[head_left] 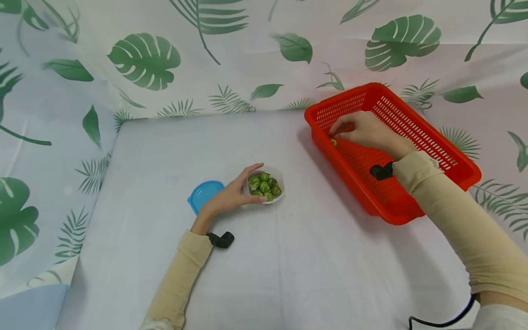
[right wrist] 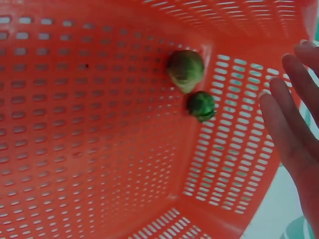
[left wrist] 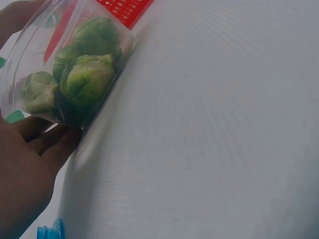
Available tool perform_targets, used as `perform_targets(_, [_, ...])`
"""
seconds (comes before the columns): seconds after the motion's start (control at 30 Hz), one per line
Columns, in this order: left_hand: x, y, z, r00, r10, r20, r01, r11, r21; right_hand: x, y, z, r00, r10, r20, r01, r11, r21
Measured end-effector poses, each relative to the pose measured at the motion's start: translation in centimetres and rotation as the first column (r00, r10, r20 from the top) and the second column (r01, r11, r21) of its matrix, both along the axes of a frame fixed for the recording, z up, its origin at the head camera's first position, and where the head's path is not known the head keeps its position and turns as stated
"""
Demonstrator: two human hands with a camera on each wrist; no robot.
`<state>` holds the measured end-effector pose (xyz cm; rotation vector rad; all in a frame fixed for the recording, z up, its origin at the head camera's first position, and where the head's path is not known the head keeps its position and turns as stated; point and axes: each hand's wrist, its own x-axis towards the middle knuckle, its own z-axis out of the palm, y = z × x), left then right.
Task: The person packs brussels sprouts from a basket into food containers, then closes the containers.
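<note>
A small clear plastic container (head_left: 281, 176) stands on the table, filled with several Brussels sprouts (head_left: 264, 187). My left hand (head_left: 228, 196) holds it from the left, thumb along the near side and fingers round the far side. In the left wrist view, sprouts (left wrist: 87, 82) show through the container's wall. Over the far left end of a red plastic basket (head_left: 350, 176) is my right hand (head_left: 367, 129). Its fingers (right wrist: 284, 117) look fairly straight in the right wrist view, with nothing visible in them. Two Brussels sprouts, one larger (right wrist: 186, 69) and one smaller (right wrist: 201, 106), lie in the basket.
A blue lid (head_left: 204, 194) lies left of the container, partly behind my left hand. The basket stands slanted at the table's right side. Leaf-patterned cloth (head_left: 264, 55) hangs behind and at the sides. A black cable (head_left: 443, 324) runs by my right arm.
</note>
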<state>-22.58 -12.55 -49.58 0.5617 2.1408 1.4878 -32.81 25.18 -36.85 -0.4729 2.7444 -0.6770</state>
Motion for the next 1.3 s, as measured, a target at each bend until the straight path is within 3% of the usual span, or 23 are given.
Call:
perform_targets(0.53, [-0.1,-0.1,-0.1,1.000,0.019,0.005,-0.019,1.000,-0.006,-2.1,0.8,-4.1,0.995,0.090,0.046,-0.092,0.994,0.053])
perform_targets(0.8, [-0.2,-0.3,-0.1,0.999,0.029,0.022,-0.029,1.000,-0.007,-2.8,0.6,-5.0,0.992,0.125,0.032,-0.127,0.987,0.093])
perform_targets(1.3, [-0.2,-0.3,0.0,0.999,0.025,0.020,-0.025,1.000,-0.017,-3.3,0.7,-5.9,0.994,0.105,0.034,-0.107,0.991,0.079])
